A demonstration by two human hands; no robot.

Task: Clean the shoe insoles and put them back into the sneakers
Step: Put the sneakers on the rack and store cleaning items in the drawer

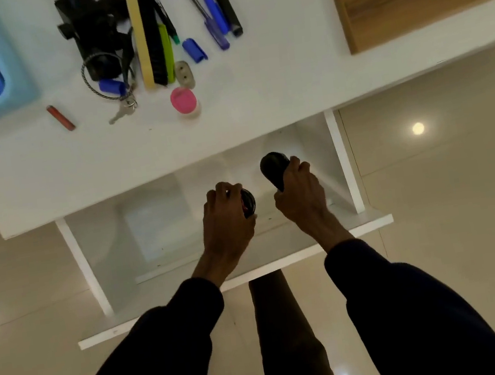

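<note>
Both hands reach down into the lower white shelf under the white tabletop. My left hand grips a black object with a red inside, mostly hidden by the fingers; it may be a sneaker or an insole, I cannot tell which. My right hand grips a second black object whose rounded end points away from me, towards the back of the shelf. Both objects are held above the shelf floor. Dark sleeves cover both forearms.
On the white tabletop lie a brush with a yellow and black body, several pens, a pink-capped jar, keys on a cable ring, a red lighter and a light blue basket. White shelf uprights flank my hands. Glossy floor tiles lie around.
</note>
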